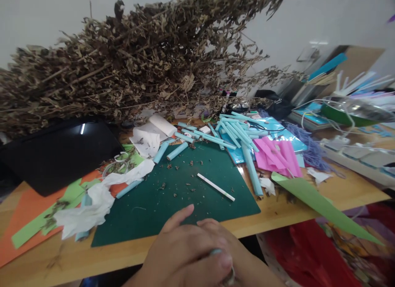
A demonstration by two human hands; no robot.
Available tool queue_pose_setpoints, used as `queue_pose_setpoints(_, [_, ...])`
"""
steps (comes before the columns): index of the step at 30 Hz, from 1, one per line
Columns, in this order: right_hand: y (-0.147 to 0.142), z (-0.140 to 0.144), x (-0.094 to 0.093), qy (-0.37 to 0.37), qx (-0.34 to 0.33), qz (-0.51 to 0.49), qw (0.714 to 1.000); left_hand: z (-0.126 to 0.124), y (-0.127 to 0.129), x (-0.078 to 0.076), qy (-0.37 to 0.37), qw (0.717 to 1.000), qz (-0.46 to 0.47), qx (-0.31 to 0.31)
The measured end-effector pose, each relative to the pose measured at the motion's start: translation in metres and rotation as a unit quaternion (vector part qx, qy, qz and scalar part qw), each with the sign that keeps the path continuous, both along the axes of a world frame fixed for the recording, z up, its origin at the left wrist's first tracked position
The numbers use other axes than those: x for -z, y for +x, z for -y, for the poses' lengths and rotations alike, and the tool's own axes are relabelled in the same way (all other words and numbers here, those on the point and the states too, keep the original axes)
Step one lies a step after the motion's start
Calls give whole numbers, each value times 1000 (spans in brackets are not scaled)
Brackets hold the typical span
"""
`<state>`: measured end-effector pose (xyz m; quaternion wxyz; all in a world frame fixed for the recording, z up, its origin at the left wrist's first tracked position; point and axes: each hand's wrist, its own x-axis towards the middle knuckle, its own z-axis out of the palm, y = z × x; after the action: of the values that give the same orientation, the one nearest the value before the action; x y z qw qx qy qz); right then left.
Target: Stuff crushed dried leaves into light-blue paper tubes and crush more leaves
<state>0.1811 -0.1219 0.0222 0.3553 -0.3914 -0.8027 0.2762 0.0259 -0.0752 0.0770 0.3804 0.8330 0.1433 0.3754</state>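
My left hand and my right hand are pressed together at the table's front edge, fingers closed over one another. Between them shows a small light blue bit, its colour matching the paper rolls on the table; most of it is hidden by my fingers. A whitish bit also peeks out lower down, too small to name. The left thumb sticks up over the green cutting mat. On that mat, just beyond my hands, lie a thin white stick and scattered dry leaf crumbs.
Light blue paper rolls are piled behind the mat. Crumpled white tissue and orange paper lie left, near a black panel. Pink paper and a green sheet lie right. Dried leafy branches span the back.
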Motion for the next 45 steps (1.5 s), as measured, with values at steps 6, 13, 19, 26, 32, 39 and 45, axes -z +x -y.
queue_pose_setpoints(6, [1,5,-9,-21,-5,-83,996,-26,9,19,-423,855,207,-216])
queue_pose_setpoints(13, [-8,-13,-9,68,-6,-75,995,-42,21,33,-622,714,248,-205])
queue_pose_setpoints(19, [-18,-25,-15,79,31,-113,990,-37,29,31,-666,662,271,-211])
queue_pose_setpoints(26, [-18,-33,-24,37,30,-104,993,-37,28,32,-661,649,305,-218])
queue_pose_setpoints(32, [-18,-36,-21,72,25,-102,992,-33,29,31,-662,628,346,-219])
queue_pose_setpoints(39, [-18,-38,-12,82,17,-49,995,-34,31,24,-663,618,369,-207])
queue_pose_setpoints(45, [-14,-42,-7,173,-8,-16,985,-32,33,21,-653,628,379,-188])
